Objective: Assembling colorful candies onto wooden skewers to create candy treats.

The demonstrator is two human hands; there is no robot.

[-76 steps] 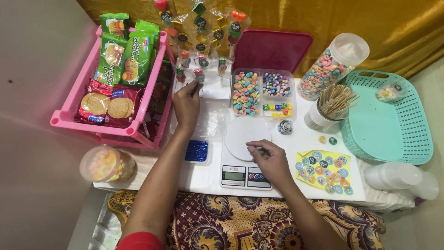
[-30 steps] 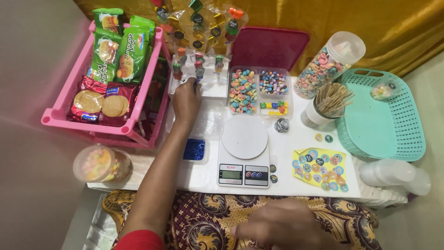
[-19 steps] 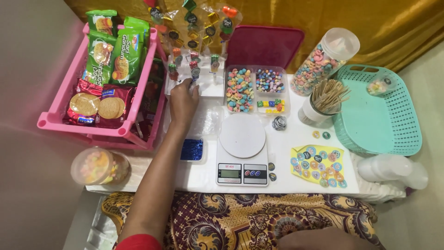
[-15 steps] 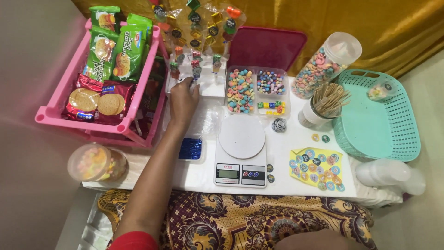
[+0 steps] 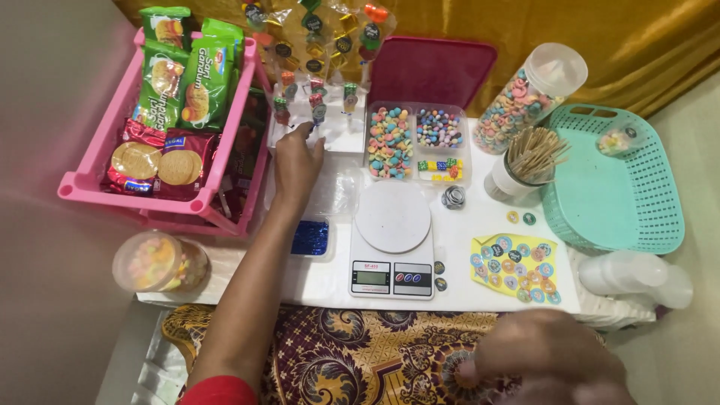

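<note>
Right hand (image 5: 551, 360) now withdrawn, blurred, grip unclear; left hand (image 5: 298, 161) open-fingered on cluttered white table (image 5: 480, 281).

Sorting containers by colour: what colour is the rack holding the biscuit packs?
Pink; the rack shows clearly in the head view.

Green biscuit packets (image 5: 184, 79): three, upright at the back of the pink rack (image 5: 90, 184), each showing a round biscuit.
Dark red biscuit packets (image 5: 154, 161): two, in front of the green ones, with golden round biscuits.
Sticker sheet (image 5: 514, 266): yellow, with rows of small round labels in blue, pink and green, right of the scale.
Scale screen (image 5: 373, 277): small grey rectangle on the white scale's front edge.
Wrapped lollipops (image 5: 315, 45): clear wrappers with dark round labels, back centre.
</note>
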